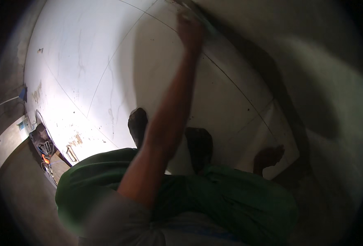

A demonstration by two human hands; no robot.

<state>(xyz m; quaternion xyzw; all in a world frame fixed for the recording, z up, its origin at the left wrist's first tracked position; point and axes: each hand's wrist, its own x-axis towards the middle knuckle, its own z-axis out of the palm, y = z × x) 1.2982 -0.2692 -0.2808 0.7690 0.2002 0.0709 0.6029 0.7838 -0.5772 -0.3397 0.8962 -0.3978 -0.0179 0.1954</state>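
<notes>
My left arm stretches far forward over large pale tiles (161,74). At its end my left hand (191,33) is closed near a dark seam by the tiles' far edge. A thin pale streak (208,26) shows beside the fingers, but blur hides what it is. In deep shadow beyond my right knee, my right hand (268,158) hangs low over the tiles. Its fingers look bent and pressed together, with nothing seen in them. My dark shoes (198,147) stand on the tiles beneath the green trousers (239,197).
A dark strip (267,61) runs between the tile edge and the grey wall (333,74) on the right. At the left lie an orange item (46,158), cables and a small metal frame (71,153). Brown smears (75,139) mark the bright tiles.
</notes>
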